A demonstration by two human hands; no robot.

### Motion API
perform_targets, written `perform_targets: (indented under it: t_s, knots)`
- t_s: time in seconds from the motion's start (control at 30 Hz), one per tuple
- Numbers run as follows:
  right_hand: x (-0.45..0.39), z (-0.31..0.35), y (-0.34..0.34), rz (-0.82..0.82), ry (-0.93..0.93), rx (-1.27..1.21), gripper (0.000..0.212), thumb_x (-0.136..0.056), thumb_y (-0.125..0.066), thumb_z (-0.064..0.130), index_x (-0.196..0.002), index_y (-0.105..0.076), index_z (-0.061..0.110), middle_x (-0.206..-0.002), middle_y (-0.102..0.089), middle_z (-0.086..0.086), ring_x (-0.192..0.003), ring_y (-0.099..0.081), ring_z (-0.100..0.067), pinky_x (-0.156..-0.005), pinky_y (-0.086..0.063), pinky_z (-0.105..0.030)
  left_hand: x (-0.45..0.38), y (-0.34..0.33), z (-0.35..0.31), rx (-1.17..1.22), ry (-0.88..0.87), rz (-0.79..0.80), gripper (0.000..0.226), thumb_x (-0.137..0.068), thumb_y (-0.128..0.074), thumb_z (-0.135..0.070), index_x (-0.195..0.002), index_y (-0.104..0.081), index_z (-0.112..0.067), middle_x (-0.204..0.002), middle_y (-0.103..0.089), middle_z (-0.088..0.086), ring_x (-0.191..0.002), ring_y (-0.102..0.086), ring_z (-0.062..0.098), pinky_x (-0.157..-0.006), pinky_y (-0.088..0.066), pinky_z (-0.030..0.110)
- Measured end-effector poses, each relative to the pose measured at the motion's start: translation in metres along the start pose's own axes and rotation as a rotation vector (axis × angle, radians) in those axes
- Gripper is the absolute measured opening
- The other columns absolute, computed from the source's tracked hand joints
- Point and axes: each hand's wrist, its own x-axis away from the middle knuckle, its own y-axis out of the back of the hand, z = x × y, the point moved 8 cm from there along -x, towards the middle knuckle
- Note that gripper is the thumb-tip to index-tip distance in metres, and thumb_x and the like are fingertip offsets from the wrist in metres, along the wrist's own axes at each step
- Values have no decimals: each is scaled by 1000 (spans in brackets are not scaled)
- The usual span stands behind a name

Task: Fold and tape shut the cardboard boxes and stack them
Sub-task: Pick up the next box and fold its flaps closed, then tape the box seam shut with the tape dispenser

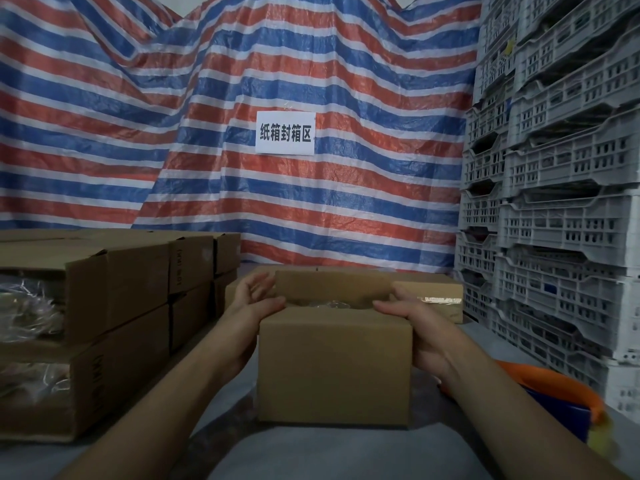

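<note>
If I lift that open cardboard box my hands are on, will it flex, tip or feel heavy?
The box probably flexes a little near its top, since its flaps are still unfolded and untaped. It looks unlikely to tip: it sits flat and broad on the table. The clear crinkly contents suggest it may be light, though weight cannot be seen. The left hand and right hand flank it.

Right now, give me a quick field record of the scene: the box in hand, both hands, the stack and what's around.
box in work: cardboard box, top open, far flap upright
left hand: fingers on the box's left top edge
right hand: fingers on the box's right top edge
stack: cardboard boxes at left
behind: taped box
right side: grey crates
sign: on striped tarp
</note>
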Motion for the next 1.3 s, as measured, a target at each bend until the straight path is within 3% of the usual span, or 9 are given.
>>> perform_targets:
  t_s: [0.1,0.27,0.33,0.5,0.77,0.93,1.03,1.13,1.3]
  knots:
    - [-1,-1,-1,31,8,-10,54,-80,-72,15,-131,-61,28,-116,-72,-19,-91,-74,-29,-65,-59,-35,0,0,-5,5,-64,46,68,-90,-65,-10,-144,-37,-42,-132,-58,-13,-120,-59,14,-99,-49,36]
    - [-2,2,2,-2,68,-86,57,-77,-73,12,-128,-66,37,-122,-69,-14,-98,-73,-32,-68,-60,-37,4,3,-13,-239,-127,-18,11,-91,-65,-21,-93,-75,-25,-93,-72,-6,-89,-68,11,-76,-49,26]
    - [-2,2,1,12,80,-87,52,-77,-73,15,-125,-69,34,-118,-73,-8,-103,-72,-30,-71,-60,-36,5,4,-14,-272,-153,-35,16,-91,-65,-25,-83,-74,-14,-81,-71,-6,-80,-66,9,-74,-46,24]
    - [-2,-1,1,-10,57,-4,28,-76,-73,24,-103,-80,24,-107,-77,-5,-93,-75,-22,-68,-59,-30,3,5,-14,-309,-179,-63,20,-93,-62,-19,-90,-74,-3,-87,-74,-3,-78,-67,-1,-68,-46,13]
    - [-3,3,9,-122,77,180,34,-68,-75,27,-97,-80,11,-116,-73,-4,-110,-67,-27,-85,-52,-32,4,3,-18,-375,-183,-16,20,-94,-61,-19,-90,-76,-6,-91,-74,-4,-80,-67,-1,-63,-47,7]
    - [-2,5,10,-115,75,239,19,-79,-73,25,-94,-82,16,-105,-76,-7,-105,-69,-28,-83,-52,-32,13,-1,-55,-689,-377,-58,27,-100,-53,-31,-84,-73,-23,-82,-72,-9,-75,-66,3,-61,-48,12]
    - [-1,6,8,-104,72,245,29,-70,-74,30,-94,-82,17,-106,-76,-9,-105,-68,-28,-84,-51,-33,28,-41,-74,-992,-540,54,29,-100,-43,-45,-100,-69,-32,-101,-68,-18,-94,-60,-5,-82,-48,17]
    - [-1,7,7,-84,61,255,28,-70,-73,32,-92,-82,19,-105,-76,-10,-103,-69,-29,-80,-53,-34,30,-88,-54,-1380,-423,267,62,-90,-28,-73,-137,-49,-38,-145,-47,-13,-130,-43,7,-101,-34,31]
    - [4,10,2,-26,26,318,18,-85,-67,30,-93,-82,25,-100,-77,-3,-94,-73,-19,-70,-56,-28,38,-112,-24,-1667,-445,358,70,-89,-23,-78,-148,-30,-41,-147,-47,-8,-126,-49,14,-107,-36,41]
